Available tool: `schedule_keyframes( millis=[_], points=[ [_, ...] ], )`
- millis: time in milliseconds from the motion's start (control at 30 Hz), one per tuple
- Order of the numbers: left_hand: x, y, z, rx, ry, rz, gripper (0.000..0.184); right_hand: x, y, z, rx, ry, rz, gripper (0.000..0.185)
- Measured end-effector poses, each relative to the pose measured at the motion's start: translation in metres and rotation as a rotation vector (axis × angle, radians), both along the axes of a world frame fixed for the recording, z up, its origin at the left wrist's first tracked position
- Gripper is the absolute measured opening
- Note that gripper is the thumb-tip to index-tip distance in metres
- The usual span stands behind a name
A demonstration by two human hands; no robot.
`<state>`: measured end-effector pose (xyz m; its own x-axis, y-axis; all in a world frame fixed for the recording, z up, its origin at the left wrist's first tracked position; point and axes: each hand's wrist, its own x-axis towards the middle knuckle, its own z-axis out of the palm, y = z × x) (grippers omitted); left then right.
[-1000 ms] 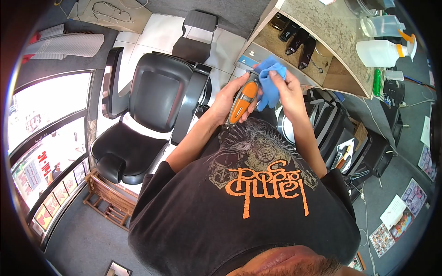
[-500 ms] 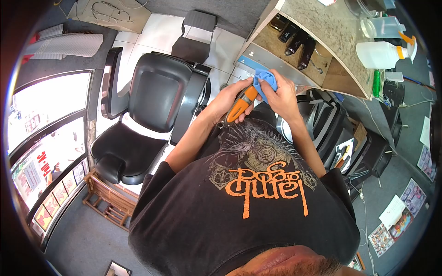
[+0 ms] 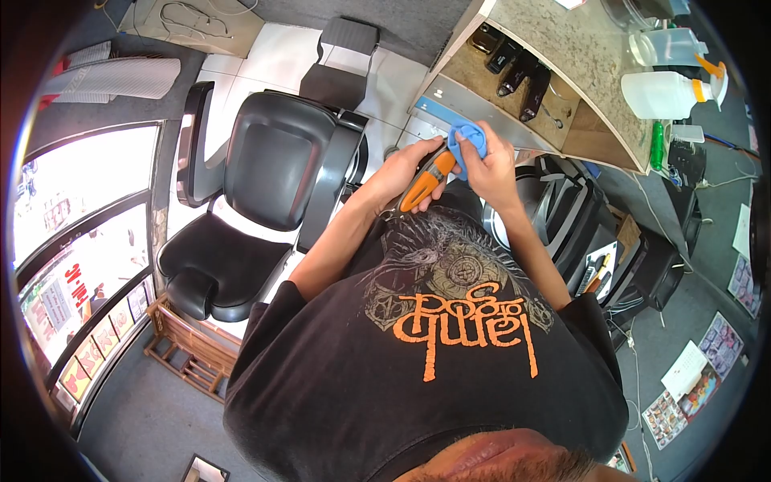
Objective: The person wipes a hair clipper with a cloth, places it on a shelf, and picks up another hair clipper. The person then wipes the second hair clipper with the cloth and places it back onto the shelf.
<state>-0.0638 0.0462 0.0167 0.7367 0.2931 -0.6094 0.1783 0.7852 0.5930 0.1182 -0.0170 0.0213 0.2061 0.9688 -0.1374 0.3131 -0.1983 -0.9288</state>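
Observation:
An orange and black hair clipper [image 3: 424,186] lies tilted in my left hand [image 3: 395,173], whose fingers wrap round its body from the left and beneath. My right hand [image 3: 494,173] pinches a crumpled blue cloth [image 3: 468,140] at the clipper's upper end. The cloth and my fingers hide that end, so I cannot tell whether it touches the blade. Both hands are in front of my black T-shirt [image 3: 434,361].
A black barber chair [image 3: 277,161] stands to the left. At upper right, a counter [image 3: 554,36] has a shelf holding several black clippers [image 3: 534,92]. A white spray bottle [image 3: 658,96] and a green bottle [image 3: 657,146] are by its right edge.
My right hand and the cloth have shifted slightly right, and the cloth is bunched differently. The clipper has turned a little in my left hand, with its grip unchanged.

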Motion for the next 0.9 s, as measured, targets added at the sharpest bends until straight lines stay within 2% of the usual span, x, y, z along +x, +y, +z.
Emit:
schedule_keyframes(
  millis=[100,167,367,500,600,700,900],
  points=[
    [0.003,0.000,-0.009,-0.038,-0.092,0.101,0.063,-0.002,-0.002,-0.023,-0.012,0.512,-0.230,0.018],
    [0.002,0.001,-0.014,-0.067,-0.138,0.183,0.062,0.003,-0.002,-0.022,-0.037,0.550,-0.170,0.018],
    [0.003,0.002,-0.002,0.031,0.052,0.083,0.061,0.004,-0.003,-0.022,-0.044,0.414,-0.040,0.021],
    [0.006,-0.002,-0.007,-0.021,0.001,0.083,0.061,0.012,-0.004,-0.029,-0.056,0.346,-0.003,0.022],
    [0.011,-0.009,-0.012,-0.074,-0.081,0.182,0.061,0.006,-0.005,-0.040,-0.004,0.195,-0.113,0.021],
    [0.014,-0.012,-0.018,-0.119,-0.157,0.280,0.062,-0.007,-0.002,-0.039,0.047,0.462,-0.337,0.018],
    [0.008,-0.007,-0.020,-0.115,-0.125,0.236,0.063,0.002,-0.003,-0.029,-0.059,0.474,-0.104,0.017]
  ],
)
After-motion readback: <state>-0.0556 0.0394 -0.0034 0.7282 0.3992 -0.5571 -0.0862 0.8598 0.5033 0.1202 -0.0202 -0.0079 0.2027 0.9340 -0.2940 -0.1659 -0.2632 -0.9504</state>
